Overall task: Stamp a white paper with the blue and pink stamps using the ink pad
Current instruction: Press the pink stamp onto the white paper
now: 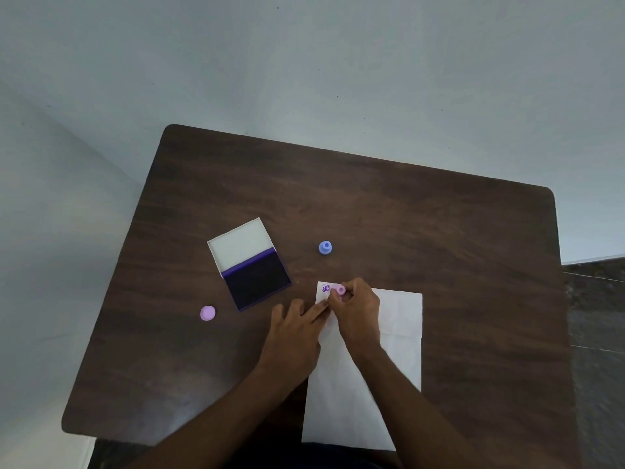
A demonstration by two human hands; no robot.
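Note:
A white paper [399,333] lies on the dark wooden table [372,204], reaching its near edge. Near the paper's far left corner sits a purple stamped mark [325,288]. My right hand [356,311] pinches the pink stamp [339,290] just right of that mark, at the paper's surface. My left hand [297,328] lies flat with its fingertips pressing the paper's left edge. The blue stamp [325,247] stands upright on the table beyond the paper. The ink pad [258,282] lies open to the left, its white lid [240,243] folded back.
A round pink cap [207,313] lies on the table left of the ink pad. Pale walls surround the table on the far and left sides. Dark floor shows to the right.

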